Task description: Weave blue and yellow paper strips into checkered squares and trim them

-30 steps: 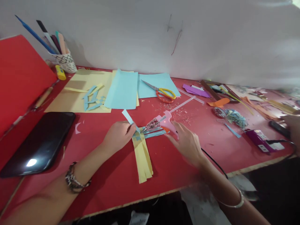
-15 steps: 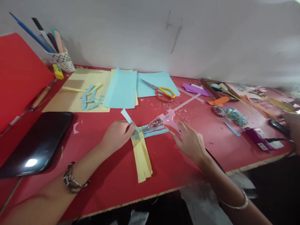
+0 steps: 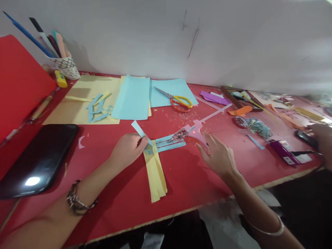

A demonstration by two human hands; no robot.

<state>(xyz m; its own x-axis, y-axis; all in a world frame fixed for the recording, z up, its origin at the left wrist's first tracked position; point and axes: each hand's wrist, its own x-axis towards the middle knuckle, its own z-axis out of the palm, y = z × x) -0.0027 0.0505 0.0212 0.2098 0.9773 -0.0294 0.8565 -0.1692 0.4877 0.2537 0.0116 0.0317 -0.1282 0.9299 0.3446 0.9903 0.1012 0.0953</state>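
Note:
My left hand point(image 3: 128, 148) pinches a light blue paper strip point(image 3: 138, 128) that sticks up past my thumb. Beneath my fingertips, yellow paper strips point(image 3: 155, 173) run toward me, and blue paper strips point(image 3: 172, 147) extend to the right, crossing at a small woven patch. In my right hand point(image 3: 219, 155) is the handle of a pink glue gun point(image 3: 197, 130), fingers and thumb on either side of it. Its nozzle points left over the blue strips. A clear glue stick point(image 3: 216, 112) projects from its back end.
Scissors point(image 3: 181, 101) lie on blue sheets point(image 3: 132, 98) at the back. Cut strips point(image 3: 100, 109) rest on yellow paper point(image 3: 57, 114). A black phone-like slab point(image 3: 38, 159) is at left, a pen cup point(image 3: 68, 67) behind. At right are a purple power strip point(image 3: 284, 152) and another person's hand point(image 3: 320, 138).
My right hand has drawn the glue gun to the right, its nozzle now farther from the woven patch. My left hand still pinches the strip. The view has shifted slightly.

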